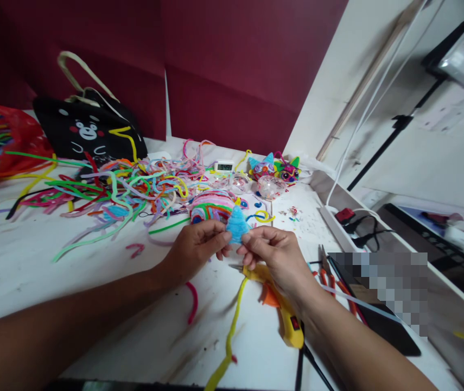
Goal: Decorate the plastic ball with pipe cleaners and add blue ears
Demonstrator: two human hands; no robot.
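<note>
A light-blue triangle of pipe cleaner [237,225] is pinched at its two lower corners, above the table. My left hand [201,241] grips its left corner between thumb and fingers. On the opposite corner, my right hand [274,250] is closed in the same way. Just behind the triangle lies a rounded piece wound in striped pink, green and orange pipe cleaner [211,201], partly hidden by my left hand. Beneath my right hand rests a yellow hot glue gun [291,323] with an orange trigger. A yellow pipe cleaner [232,331] runs toward the front edge.
Loose coloured pipe cleaners [113,190] pile up at the left, before a black bag [89,130]. Two decorated animal heads, one blue-eared [262,166] and one green-eared [287,170], stand behind a small digital clock [224,166]. Pliers [324,269] and a power strip [337,228] lie right.
</note>
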